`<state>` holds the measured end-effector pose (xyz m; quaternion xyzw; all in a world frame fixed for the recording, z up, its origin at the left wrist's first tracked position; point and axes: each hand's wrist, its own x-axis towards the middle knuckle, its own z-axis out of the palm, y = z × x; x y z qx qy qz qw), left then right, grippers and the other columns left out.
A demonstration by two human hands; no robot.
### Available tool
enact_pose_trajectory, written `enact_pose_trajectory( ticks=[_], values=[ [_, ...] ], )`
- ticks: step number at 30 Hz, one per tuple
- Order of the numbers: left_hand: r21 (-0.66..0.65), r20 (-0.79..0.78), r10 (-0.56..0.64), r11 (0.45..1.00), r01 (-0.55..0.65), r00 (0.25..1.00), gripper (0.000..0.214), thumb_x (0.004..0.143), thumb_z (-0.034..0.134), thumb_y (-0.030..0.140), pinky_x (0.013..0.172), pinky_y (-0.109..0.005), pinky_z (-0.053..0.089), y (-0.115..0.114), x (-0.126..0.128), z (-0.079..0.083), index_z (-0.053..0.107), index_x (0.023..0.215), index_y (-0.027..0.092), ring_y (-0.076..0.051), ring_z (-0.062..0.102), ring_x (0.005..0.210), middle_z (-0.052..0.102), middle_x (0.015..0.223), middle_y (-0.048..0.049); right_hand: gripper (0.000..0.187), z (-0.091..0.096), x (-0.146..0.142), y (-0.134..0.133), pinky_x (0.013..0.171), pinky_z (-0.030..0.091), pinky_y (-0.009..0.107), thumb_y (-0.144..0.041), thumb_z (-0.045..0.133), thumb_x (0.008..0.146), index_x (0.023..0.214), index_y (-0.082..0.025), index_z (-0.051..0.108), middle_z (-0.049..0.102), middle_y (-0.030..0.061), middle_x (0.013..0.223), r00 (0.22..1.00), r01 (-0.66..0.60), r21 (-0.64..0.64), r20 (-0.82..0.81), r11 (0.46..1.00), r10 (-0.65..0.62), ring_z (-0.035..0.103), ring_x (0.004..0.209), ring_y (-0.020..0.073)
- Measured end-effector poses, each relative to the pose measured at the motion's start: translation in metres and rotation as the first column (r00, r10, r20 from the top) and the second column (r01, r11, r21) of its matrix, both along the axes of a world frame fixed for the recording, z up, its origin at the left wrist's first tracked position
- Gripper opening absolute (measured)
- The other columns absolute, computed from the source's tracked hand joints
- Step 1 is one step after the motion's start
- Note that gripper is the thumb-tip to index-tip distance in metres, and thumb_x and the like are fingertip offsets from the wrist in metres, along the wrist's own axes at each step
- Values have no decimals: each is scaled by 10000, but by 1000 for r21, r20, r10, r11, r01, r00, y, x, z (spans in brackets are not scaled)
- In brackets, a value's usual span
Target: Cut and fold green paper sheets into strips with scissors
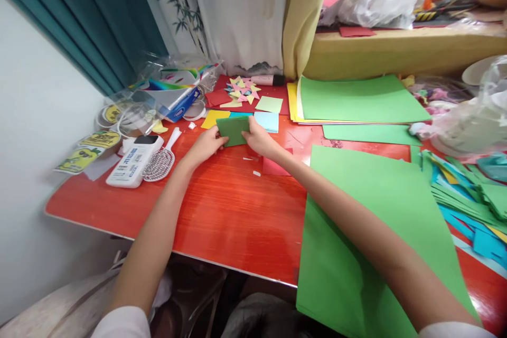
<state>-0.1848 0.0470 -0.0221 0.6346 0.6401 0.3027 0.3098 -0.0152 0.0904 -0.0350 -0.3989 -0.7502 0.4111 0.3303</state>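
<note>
Between my two hands is a small dark green piece of paper (233, 132), tilted up toward me above the table. My left hand (209, 143) pinches its left edge, and my right hand (257, 136) grips the right edge. Behind it on the table lie a yellow square of paper (215, 118) and a light blue one (266, 121), with a strip of brighter blue between them. A red piece of paper (277, 163) lies partly under my right wrist. Tiny white scraps (256, 173) are on the table just in front of my hands.
Large green sheets (368, 190) cover the right of the red table (237, 222), under my right forearm. More green sheets (356, 97) are stacked behind. A hairbrush (159, 163) and a white box-shaped object (134, 162) stand left. Paper stars (242, 90) lie at the back; cut strips (467, 195) far right.
</note>
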Motion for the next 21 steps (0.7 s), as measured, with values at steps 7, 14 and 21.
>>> enact_pose_trajectory(
  ticks=[7, 14, 21],
  values=[
    [194, -322, 245, 963, -189, 915, 288, 865, 400, 271, 773, -332, 491, 3, -45, 5, 649, 968, 170, -192, 632, 816, 695, 994, -84, 167, 7, -1, 0, 737, 567, 409, -84, 399, 839, 898, -225, 331, 513, 57, 972, 981, 22, -158, -187, 987, -52, 562, 793, 168],
    [298, -725, 299, 948, -108, 620, 578, 822, 347, 91, 1128, -437, 232, 6, -64, -26, 323, 1372, -85, -344, 257, 1381, 300, 1454, -293, 158, -6, -4, 4, 605, 619, 374, -102, 402, 847, 911, -234, 343, 493, 44, 959, 964, -28, -257, -263, 966, -42, 593, 677, 139],
    [322, -766, 356, 933, -161, 535, 546, 842, 286, 124, 1151, -459, 142, 2, -59, -26, 386, 1341, -75, -310, 283, 1377, 433, 1382, -264, 160, -11, -8, 6, 580, 633, 350, -99, 410, 843, 917, -228, 350, 515, 51, 997, 955, -68, -290, -297, 955, -23, 600, 689, 134]
  ],
)
